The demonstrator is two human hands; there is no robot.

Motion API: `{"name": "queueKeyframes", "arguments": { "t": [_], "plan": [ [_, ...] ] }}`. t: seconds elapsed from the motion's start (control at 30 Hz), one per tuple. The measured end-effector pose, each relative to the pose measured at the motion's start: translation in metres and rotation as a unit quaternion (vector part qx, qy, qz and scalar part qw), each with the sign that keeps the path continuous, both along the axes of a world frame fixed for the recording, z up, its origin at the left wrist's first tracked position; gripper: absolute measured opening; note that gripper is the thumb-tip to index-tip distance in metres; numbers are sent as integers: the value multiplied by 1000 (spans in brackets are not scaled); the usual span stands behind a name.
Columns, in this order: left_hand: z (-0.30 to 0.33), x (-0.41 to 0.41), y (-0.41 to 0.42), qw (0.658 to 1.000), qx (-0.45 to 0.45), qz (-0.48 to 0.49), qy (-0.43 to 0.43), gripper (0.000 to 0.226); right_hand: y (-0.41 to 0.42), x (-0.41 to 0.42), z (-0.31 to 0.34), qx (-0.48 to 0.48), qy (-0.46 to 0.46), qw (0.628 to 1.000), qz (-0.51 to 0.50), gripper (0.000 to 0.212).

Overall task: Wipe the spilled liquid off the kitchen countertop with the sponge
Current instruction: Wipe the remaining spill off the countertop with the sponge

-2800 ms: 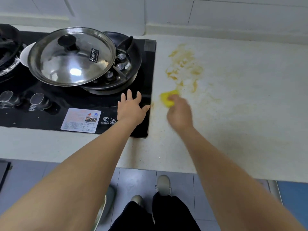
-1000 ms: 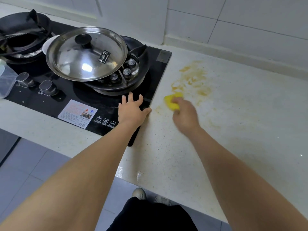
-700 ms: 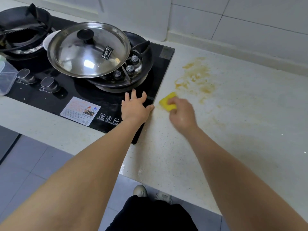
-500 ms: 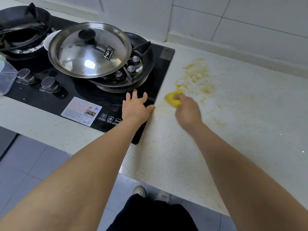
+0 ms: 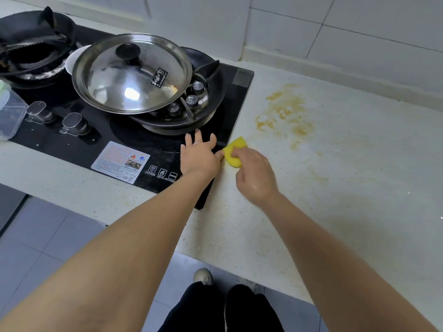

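Observation:
My right hand [image 5: 255, 176] grips a yellow sponge [image 5: 233, 152] and presses it on the pale speckled countertop [image 5: 359, 188], right beside the edge of the black glass hob [image 5: 134, 137]. An orange-brown spill [image 5: 285, 113] lies smeared on the counter beyond the sponge, with fainter streaks trailing to the right. My left hand [image 5: 200, 155] rests flat on the hob's near right corner, fingers spread, its thumb touching the sponge.
A steel lid [image 5: 131, 73] lies tilted over a black pan holding small shakers. A second burner [image 5: 31, 49] sits at far left, with two knobs [image 5: 72, 123] and a clear plastic box [image 5: 9, 113]. White tiled wall behind; counter front edge and grey floor below.
The sponge has been swept back and forth below the spill, and now sits further left against the hob edge by my left thumb. My left hand has stayed put.

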State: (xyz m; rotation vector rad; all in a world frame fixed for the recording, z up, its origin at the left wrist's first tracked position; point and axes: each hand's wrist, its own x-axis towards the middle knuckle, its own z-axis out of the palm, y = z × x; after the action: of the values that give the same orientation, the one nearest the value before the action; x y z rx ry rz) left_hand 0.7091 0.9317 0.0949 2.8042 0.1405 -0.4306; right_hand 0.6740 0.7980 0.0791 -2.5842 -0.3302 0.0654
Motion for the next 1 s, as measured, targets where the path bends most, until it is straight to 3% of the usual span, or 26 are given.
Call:
{"name": "queueKeyframes", "arguments": {
  "t": [0.03,0.17,0.3,0.43,0.57,0.7,0.87,1.0],
  "plan": [
    [1,3,-1,1000,-6,4,0,52,-8,4,1,-6,-1,1000,0,47],
    [6,21,-5,998,-60,28,8,49,-33,40,4,0,33,986,-166,48],
    [8,38,-23,997,-71,22,-13,48,-40,33,-7,-17,1,997,-72,51],
    [4,50,-40,999,-28,-11,-22,49,-71,66,-1,-8,18,984,-179,49],
    [-6,51,-44,999,8,-7,-36,48,-71,58,-10,-30,-28,995,-88,52],
    [-7,53,-43,999,14,-9,-46,44,-90,90,-3,-31,7,975,-222,45],
    [-11,52,-45,998,21,-1,-61,45,-60,61,-10,3,-23,1000,14,44],
    [-11,52,-45,998,25,-7,-57,45,-87,94,-3,-9,22,982,-187,45]
  ]
}}
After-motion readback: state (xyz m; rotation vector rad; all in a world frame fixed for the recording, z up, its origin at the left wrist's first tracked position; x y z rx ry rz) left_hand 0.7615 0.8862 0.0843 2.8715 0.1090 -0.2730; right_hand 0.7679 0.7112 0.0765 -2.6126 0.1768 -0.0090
